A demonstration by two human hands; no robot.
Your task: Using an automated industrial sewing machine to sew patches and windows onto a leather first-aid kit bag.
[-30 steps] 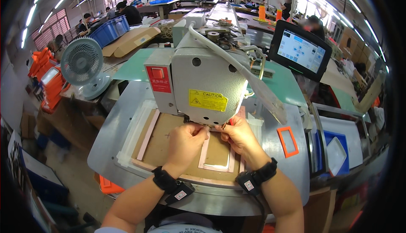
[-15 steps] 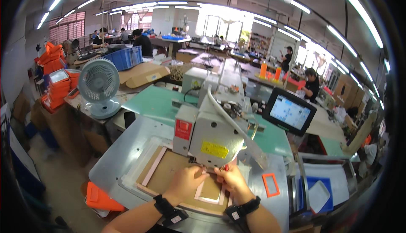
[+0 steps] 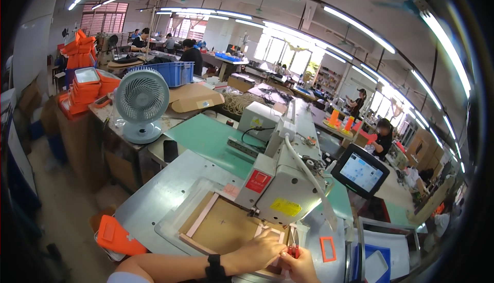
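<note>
My right hand [image 3: 301, 266] is closed around red-handled scissors [image 3: 293, 250], blades pointing up and away from me. Right beside it, my left hand [image 3: 261, 252] reaches across from the left with its fingers bent and closed. Its fingertips meet the scissors and right hand; what they pinch, if anything, is hidden. Both hands are over the right part of a brown board [image 3: 222, 225] edged with pale strips, lying on the metal bed of a sewing machine [image 3: 280, 193]. The machine head stands just beyond my hands. A black band [image 3: 215, 267] circles my left wrist.
An orange rectangular frame [image 3: 328, 249] lies right of my hands. A touchscreen [image 3: 360, 170] stands at the machine's right. Orange pieces [image 3: 116, 235] hang at the bed's left edge. A fan [image 3: 142, 98] and a phone [image 3: 170, 151] are farther left. Several people work in the background.
My left hand has moved right to meet my right hand, baring more of the board. Both hands sit lower in the picture, and the whole view has tilted and shifted.
</note>
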